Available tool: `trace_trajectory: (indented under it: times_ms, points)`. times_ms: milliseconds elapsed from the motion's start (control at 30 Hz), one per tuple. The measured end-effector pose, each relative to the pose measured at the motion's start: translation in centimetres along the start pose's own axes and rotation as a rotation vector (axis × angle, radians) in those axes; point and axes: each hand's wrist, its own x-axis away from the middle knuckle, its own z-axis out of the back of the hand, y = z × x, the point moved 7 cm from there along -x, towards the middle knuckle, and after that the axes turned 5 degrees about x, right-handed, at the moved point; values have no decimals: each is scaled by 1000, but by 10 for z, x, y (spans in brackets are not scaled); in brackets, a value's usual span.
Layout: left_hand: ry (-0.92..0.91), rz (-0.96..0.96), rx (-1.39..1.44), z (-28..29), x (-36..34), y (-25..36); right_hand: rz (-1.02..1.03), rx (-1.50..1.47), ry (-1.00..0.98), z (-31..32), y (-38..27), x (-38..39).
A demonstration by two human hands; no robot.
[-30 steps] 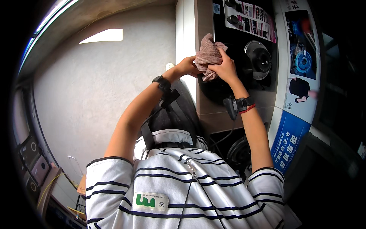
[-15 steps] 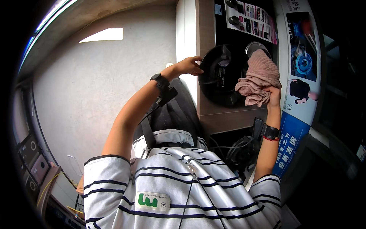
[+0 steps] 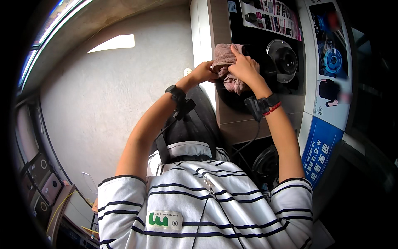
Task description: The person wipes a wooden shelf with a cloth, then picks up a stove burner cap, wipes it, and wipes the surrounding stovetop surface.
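Observation:
A crumpled pink cloth (image 3: 223, 54) is bunched under my right hand (image 3: 247, 69), whose fingers close on it with the index finger stretched over the top. The cloth lies against a black, round, dish-like part (image 3: 233, 101), tilted and held near the counter's edge. My left hand (image 3: 203, 72) grips that part's left rim, its fingertips partly hidden by the cloth. Right of it, a round burner (image 3: 283, 61) with a silvery ring sits uncovered on the black glass hob (image 3: 242, 33).
Knobs (image 3: 251, 17) and a printed leaflet (image 3: 275, 18) are on the hob's far end. A wood-look cabinet (image 3: 257, 124) supports it. Along the right runs a poster panel (image 3: 331, 97) with a blue section. Cables and a dark round object (image 3: 265, 162) lie below the cabinet.
My right hand has carried the cloth leftward from over the burner onto the black round part, exposing the burner. My left hand remains at the rim, shifted slightly left.

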Motion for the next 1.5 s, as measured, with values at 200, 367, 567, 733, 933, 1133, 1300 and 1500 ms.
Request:
trace_trajectory:
  times_ms: [200,367,567,733,933,1133,1300,1500]
  points:
    - [82,16,-43,-4,10,9,-102,-76,-48,-8,8,10]
    - [139,-5,-72,-8,5,7,-198,-224,-73,-18,35,16]
    - [173,-57,-231,-16,-6,-4,-263,-304,-2,-31,68,32]
    - [206,-90,-413,-24,-7,3,-257,-161,19,-28,63,52]
    - [184,-127,-545,-29,-13,4,-262,-152,-41,-26,64,60]
    - [190,-135,-610,-31,-12,8,-223,-32,-49,-24,67,60]
    - [205,-161,-676,-32,-12,11,-185,93,-105,-32,59,54]
    - [261,-138,-660,-34,-13,12,-177,162,-117,-30,57,42]
